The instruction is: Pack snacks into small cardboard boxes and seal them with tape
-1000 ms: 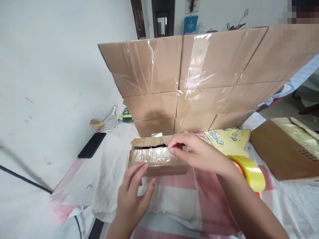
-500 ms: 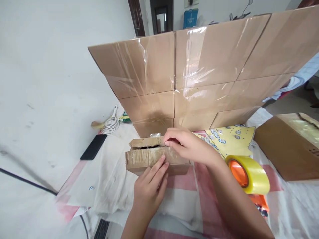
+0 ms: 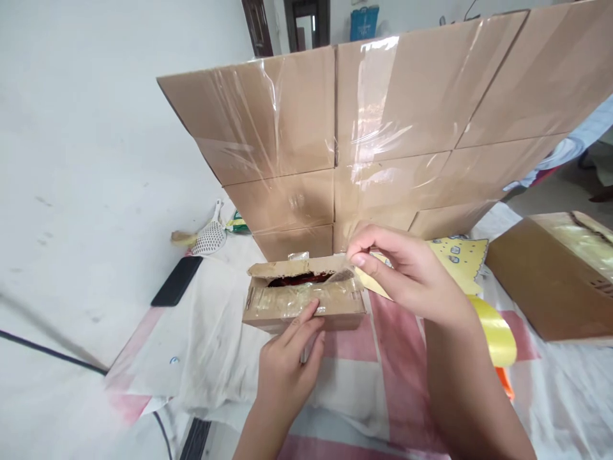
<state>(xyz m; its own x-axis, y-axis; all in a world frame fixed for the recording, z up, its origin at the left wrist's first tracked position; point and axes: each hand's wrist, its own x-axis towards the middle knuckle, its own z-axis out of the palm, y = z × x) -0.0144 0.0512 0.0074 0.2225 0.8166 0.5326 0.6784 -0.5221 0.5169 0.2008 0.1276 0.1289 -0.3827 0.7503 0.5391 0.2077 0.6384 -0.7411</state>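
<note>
Brown cardboard makes up the panel (image 3: 297,140), which leans across the upper middle and right of the frame, bearing shiny clear tape. Below it spreads the red-and-white cloth (image 3: 402,370). At the right edge sits the big box (image 3: 550,281), and at the centre is the small box (image 3: 306,303), its top split by a ragged gap showing something dark red. The right hand (image 3: 407,275), right of centre, has thumb and forefinger pinched together on a clear strip (image 3: 348,268) that runs to the small box's right end. The left hand (image 3: 287,358), at lower centre, is open, its fingertips resting on the small box's near side. Right of centre lies yellow paper (image 3: 462,259) with drawings; lower down, the yellow tape roll (image 3: 495,332) is partly hidden by the right forearm. Left of centre are the black phone (image 3: 176,281), the white strainer (image 3: 209,237) and a green packet (image 3: 236,223). Smallest is an orange piece (image 3: 504,383) at lower right, mostly hidden.
</note>
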